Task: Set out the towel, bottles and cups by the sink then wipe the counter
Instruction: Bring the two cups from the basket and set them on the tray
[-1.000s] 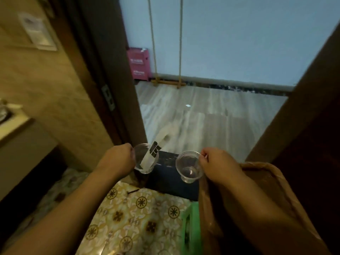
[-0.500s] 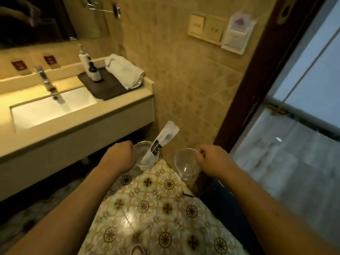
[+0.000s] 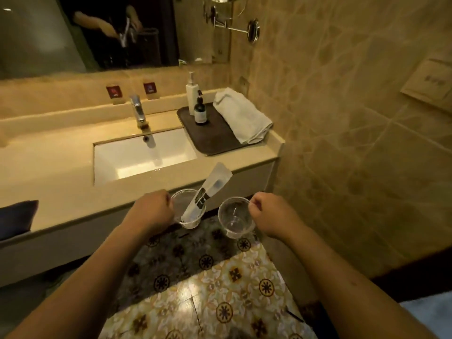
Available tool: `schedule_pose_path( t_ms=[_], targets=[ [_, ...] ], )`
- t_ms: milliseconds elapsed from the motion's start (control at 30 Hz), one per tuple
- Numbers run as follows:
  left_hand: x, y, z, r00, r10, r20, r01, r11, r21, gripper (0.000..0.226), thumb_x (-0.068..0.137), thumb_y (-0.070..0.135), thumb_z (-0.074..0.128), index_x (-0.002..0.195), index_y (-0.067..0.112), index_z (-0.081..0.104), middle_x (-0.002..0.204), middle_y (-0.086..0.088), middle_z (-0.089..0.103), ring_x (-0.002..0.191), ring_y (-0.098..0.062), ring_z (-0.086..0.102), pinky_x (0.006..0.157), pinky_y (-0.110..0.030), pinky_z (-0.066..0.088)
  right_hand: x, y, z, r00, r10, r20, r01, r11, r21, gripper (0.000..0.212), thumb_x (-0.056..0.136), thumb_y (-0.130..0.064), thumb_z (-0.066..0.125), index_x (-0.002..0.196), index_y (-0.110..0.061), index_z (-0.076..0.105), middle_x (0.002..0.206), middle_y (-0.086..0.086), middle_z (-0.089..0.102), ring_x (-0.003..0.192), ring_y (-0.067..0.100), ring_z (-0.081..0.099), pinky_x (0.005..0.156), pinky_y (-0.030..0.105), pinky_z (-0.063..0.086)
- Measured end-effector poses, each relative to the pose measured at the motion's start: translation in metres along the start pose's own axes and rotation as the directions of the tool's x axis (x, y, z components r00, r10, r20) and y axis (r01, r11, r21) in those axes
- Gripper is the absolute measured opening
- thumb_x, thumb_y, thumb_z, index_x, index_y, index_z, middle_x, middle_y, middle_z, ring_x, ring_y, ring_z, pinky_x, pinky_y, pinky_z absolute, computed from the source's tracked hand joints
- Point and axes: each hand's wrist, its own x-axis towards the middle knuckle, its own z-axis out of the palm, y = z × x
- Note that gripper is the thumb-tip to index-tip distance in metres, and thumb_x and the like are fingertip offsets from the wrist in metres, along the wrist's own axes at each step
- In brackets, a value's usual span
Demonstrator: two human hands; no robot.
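Note:
My left hand [image 3: 151,211] grips a clear plastic cup [image 3: 189,222] by its rim; a white sachet [image 3: 208,192] stands slanted in it. My right hand [image 3: 271,217] pinches the rim of a second, empty clear cup [image 3: 234,217]. Both cups hang in the air just in front of the counter's front edge [image 3: 244,165]. On the counter right of the sink [image 3: 144,157] lies a dark tray [image 3: 217,140]. It carries a white pump bottle [image 3: 192,94], a small dark pump bottle [image 3: 200,111] and a folded white towel [image 3: 242,116].
A chrome tap [image 3: 138,110] stands behind the sink. A dark cloth-like thing [image 3: 17,218] lies on the counter's left end. A mirror [image 3: 85,33] and a swing-arm wall mirror [image 3: 253,30] hang above. Tiled wall closes the right side; patterned floor tiles [image 3: 220,289] lie below.
The view has swung left from the doorway to the sink counter. Both hands have kept their cups and now hold them close to the counter's front edge.

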Motion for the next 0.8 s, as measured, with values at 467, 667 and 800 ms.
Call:
schedule_pose_path(
  t_ms=[467,667,800],
  targets=[
    [0.216,0.07,-0.003,0.965,-0.258,0.046,0.262,0.951,-0.163,0.018,0.099,0.02,0.05,0.094,0.01,0.064,0.088,-0.008,0.073,0.075,-0.022,0.069,0.073,-0.036,0.057,0.263,0.044,-0.021,0.989,-0.112,0.096,0.108,0.993,0.046,0.016,0.096,-0.031,0.054,0.084,-0.024,0.062,0.083,-0.005,0.063,0.08,0.018,0.06,0.065,0.03,0.043],
    [0.308,0.109,0.007,0.905,-0.402,0.137,0.424,0.83,-0.363,0.023,0.098,0.013,0.049,0.094,0.0,0.067,0.089,-0.014,0.075,0.074,-0.026,0.072,0.062,-0.031,0.057,0.366,0.061,-0.047,0.976,-0.166,0.142,0.162,0.986,0.039,0.016,0.097,-0.029,0.052,0.087,-0.024,0.064,0.082,-0.005,0.065,0.072,0.01,0.057,0.054,0.027,0.038],
    [0.359,0.115,0.021,0.865,-0.472,0.17,0.493,0.732,-0.471,0.027,0.097,0.017,0.053,0.094,-0.006,0.067,0.088,-0.018,0.075,0.077,-0.03,0.074,0.07,-0.038,0.062,0.416,0.062,-0.046,0.964,-0.179,0.198,0.17,0.983,0.065,0.017,0.098,-0.028,0.052,0.087,-0.024,0.063,0.08,-0.005,0.064,0.071,0.008,0.057,0.052,0.023,0.035]
  ],
)
